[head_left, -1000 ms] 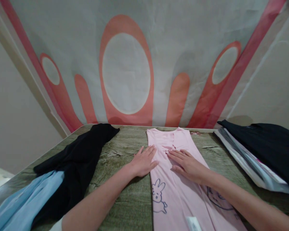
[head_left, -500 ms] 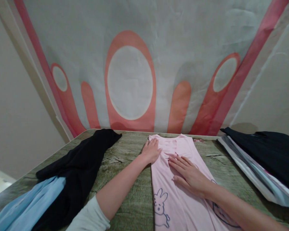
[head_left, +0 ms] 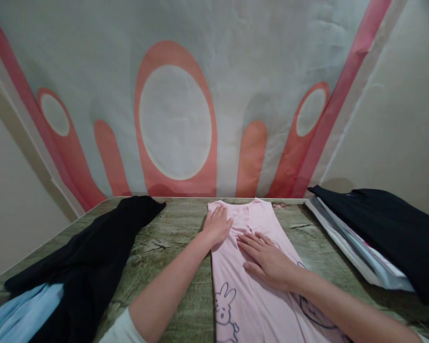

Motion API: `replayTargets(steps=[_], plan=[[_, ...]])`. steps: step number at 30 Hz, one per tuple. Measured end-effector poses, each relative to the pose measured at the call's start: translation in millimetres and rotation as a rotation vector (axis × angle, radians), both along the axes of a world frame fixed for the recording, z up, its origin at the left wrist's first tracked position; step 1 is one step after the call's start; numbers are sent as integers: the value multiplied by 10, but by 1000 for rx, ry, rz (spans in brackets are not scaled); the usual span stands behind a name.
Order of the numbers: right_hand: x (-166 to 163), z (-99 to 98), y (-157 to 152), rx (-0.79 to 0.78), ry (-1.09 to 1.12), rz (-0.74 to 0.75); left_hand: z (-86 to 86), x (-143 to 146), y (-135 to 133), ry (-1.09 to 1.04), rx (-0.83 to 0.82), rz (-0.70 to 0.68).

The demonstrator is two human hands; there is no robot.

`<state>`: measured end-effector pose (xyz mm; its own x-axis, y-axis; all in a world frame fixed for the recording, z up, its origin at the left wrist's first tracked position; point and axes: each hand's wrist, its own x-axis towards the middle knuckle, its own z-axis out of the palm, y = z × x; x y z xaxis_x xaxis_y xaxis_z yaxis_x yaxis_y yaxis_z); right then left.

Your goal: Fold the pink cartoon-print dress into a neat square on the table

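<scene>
Far left: light blue cloth (head_left: 25, 305), rumpled, next to and touching a black garment (head_left: 89, 267); couldn't tell which overlapped which. Both lay in a loose heap on the wood-grain table (head_left: 150, 257).

Left hand (head_left: 218, 226): palm down, fingers extended, resting on the upper left edge of the pink garment (head_left: 236, 286). Nothing clenched or pinched.

Pink garment: centre-right of the table, spread lengthwise, neckline by the far edge, near end running out of frame. Rabbit drawing (head_left: 223, 312) low on its left side. Looked light, soft and limp, a thin knit that probably wrinkled and shifted easily; not fragile, not stiff. Best holds seemed the two top corners or the long side edges. Small creases around the middle of the chest.

Right hand (head_left: 268, 262): flat on the garment's upper middle, fingers together, no grasp. Its forearm covered part of a second drawing.

Far right: clothes stack (head_left: 361, 252), black piece (head_left: 382, 219) on top, pale and grey layers under. Containers: none visible; clothes lay straight on the tabletop.
</scene>
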<state>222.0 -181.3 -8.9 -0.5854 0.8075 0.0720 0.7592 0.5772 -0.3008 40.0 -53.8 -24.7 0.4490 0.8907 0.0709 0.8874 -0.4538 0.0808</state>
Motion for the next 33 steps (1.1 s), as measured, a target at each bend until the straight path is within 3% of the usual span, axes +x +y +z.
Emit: replayTargets(steps=[6, 9, 12, 15, 16, 20, 26, 33], plan=[[-53, 96, -112, 11, 78, 22, -103, 42, -77, -28, 11, -98], [139, 165, 122, 28, 243, 51, -109, 1, -45, -44, 13, -124], [569, 110, 661, 139, 458, -296, -108, -11, -35, -61, 26, -135], [1025, -53, 1244, 115, 443, -687, -111, -11, -38, -70, 36, -146], [1136, -113, 1398, 103, 435, -724, -112, -12, -37, -71, 38, -146], [1310, -288, 1752, 41, 417, -727, -113, -21, -26, -67, 36, -147], [1331, -341, 1926, -54, 337, -638, -127, -15, -5, -65, 41, -147], [1301, -388, 2005, 30, 155, -727, -142, -10, 1, -71, 53, -154]])
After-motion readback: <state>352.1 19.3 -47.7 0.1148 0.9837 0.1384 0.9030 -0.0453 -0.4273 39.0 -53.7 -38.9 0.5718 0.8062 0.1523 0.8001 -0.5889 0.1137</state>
